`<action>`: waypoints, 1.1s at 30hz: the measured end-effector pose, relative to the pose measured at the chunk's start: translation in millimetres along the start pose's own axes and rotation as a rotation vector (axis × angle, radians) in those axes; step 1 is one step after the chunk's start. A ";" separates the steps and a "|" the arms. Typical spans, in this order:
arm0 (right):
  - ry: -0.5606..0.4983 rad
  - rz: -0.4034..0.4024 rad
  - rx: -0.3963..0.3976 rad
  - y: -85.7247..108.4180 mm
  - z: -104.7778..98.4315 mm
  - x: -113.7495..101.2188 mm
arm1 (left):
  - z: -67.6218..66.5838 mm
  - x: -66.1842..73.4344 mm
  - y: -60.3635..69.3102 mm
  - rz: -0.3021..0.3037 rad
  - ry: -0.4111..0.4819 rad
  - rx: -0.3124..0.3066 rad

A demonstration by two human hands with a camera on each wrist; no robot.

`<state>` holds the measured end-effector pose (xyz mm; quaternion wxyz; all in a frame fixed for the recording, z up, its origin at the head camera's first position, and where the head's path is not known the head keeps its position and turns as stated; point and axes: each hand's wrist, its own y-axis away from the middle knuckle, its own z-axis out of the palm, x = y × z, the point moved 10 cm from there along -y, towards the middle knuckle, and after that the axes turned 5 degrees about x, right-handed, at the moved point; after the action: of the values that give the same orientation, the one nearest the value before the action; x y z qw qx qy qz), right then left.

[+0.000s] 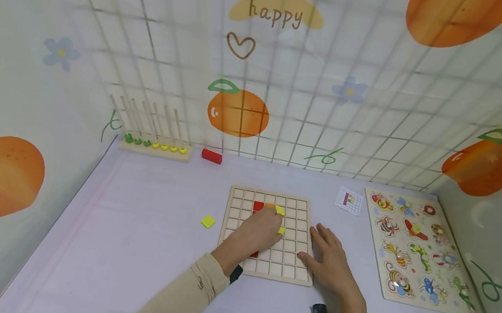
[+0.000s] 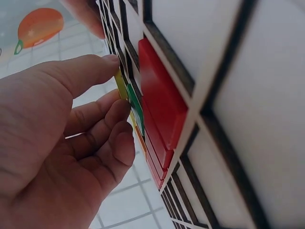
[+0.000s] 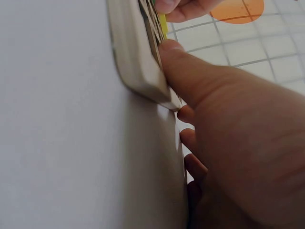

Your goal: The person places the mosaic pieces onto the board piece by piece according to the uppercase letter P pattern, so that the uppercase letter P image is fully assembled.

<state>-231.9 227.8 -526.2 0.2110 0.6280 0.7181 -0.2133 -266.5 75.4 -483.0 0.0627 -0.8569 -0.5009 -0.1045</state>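
A wooden grid board (image 1: 284, 272) lies on the table, with colored square tiles set in some cells. Over its middle, my left hand (image 1: 259, 231) pinches a yellow tile (image 2: 121, 86) between thumb and fingers, close against the grid. Red tiles (image 2: 159, 88) and a green tile (image 2: 134, 102) show beside it in the left wrist view. Another yellow tile (image 1: 279, 210) and an orange tile (image 1: 270, 205) sit in the upper rows; my left hand hides part of the pattern. My right hand (image 1: 333, 262) rests at the board's right edge, thumb on the rim, fingers spread on the table.
A loose yellow tile (image 1: 208, 221) lies left of the board. Behind stand a peg rack (image 1: 155, 151) with green and yellow beads and a red block (image 1: 212, 156). A pattern card (image 1: 349, 200) and an insect puzzle board (image 1: 422, 255) lie to the right.
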 end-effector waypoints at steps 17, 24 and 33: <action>0.002 -0.006 0.005 -0.3 -1.1 -0.9 | 3.2 -3.3 -1.9 0.000 0.007 -0.004; 0.003 -0.003 0.000 -0.4 -0.7 -1.0 | 0.7 -3.6 -1.4 -0.004 0.005 0.005; 0.001 0.004 0.003 0.1 -0.2 -0.2 | 0.0 -3.5 -0.4 -0.022 0.013 -0.002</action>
<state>-231.8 227.7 -526.0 0.2102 0.6297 0.7167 -0.2135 -268.6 72.6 -483.8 0.0642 -0.8506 -0.5099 -0.1113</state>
